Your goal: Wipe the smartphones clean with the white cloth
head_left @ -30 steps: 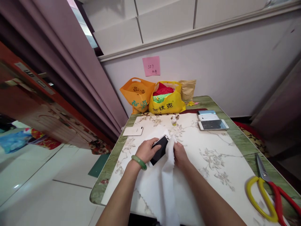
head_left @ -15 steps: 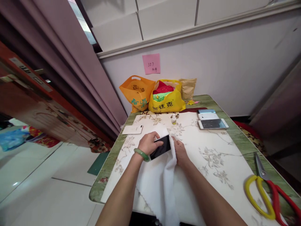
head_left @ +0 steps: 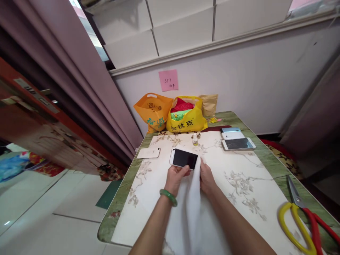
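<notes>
Phone and cloth held between two hands

The phone (head_left: 184, 158) is over the mat (head_left: 140, 212), black screen up, its long side running from 9 o'clock towards 4. The left hand (head_left: 175, 177) grips it from the 6 o'clock side, thumb at the screen's lower edge, other fingers mostly hidden. A green bangle (head_left: 168, 197) rings that wrist. The right hand (head_left: 207, 177) grips the cloth (head_left: 194, 205) at the phone's 3 o'clock end; whether its fingers also press the phone, I cannot tell. The cloth hangs towards 6 o'clock, between the forearms.

Around the held phone, a bottle (head_left: 195, 141) stands near at 1 o'clock; a white phone (head_left: 148, 153) lies at 9, camera side up. Three phones (head_left: 238, 143) lie together between 2 and 3. Scissors (head_left: 298, 201) with yellow and red handles rest at 4. Farther back stand an orange bag (head_left: 154, 111) at 11, a yellow bag (head_left: 187, 124) at 12 and a paper bag (head_left: 209, 105) at 1.
</notes>
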Available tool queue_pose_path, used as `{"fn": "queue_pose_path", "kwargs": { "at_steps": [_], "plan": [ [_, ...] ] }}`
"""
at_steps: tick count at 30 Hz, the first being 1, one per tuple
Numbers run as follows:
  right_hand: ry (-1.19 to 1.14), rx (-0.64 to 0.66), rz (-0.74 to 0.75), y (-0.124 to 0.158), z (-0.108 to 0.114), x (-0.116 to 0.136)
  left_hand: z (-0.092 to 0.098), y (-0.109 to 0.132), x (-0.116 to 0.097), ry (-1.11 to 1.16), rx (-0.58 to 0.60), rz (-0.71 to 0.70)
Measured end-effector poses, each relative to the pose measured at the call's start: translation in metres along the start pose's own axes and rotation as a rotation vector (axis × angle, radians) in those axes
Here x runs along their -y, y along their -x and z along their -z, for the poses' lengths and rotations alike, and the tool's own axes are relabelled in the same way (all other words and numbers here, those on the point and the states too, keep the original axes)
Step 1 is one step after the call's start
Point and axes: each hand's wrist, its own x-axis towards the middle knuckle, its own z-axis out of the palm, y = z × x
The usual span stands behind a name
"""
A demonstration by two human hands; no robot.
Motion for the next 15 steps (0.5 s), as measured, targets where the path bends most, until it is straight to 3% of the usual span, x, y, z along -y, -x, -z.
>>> {"fn": "queue_pose_path", "kwargs": {
  "at_steps": [2, 4, 7, 10, 12, 15],
  "plan": [
    [0.016, 0.027, 0.002, 0.0, -0.001, -0.003, -0.008, -0.001, 0.009, 0.066, -0.163, -0.018],
    [0.005, 0.039, 0.023, -0.001, 0.0, -0.007, -0.009, -0.003, 0.007, 0.14, -0.25, -0.039],
    [-0.053, 0.043, 0.03, -0.006, 0.006, -0.008, 0.0, -0.004, -0.007, 0.222, -0.277, -0.076],
    [-0.12, 0.052, -0.077, -0.011, 0.013, -0.005, 0.012, 0.0, -0.016, 0.324, -0.284, -0.089],
    [-0.149, 0.069, -0.134, -0.012, 0.017, -0.002, 0.016, 0.003, -0.013, 0.422, -0.269, -0.008],
    [-0.116, 0.11, -0.184, -0.007, 0.023, 0.001, 0.019, 0.006, 0.004, 0.551, -0.231, 0.219]
  ]
}}
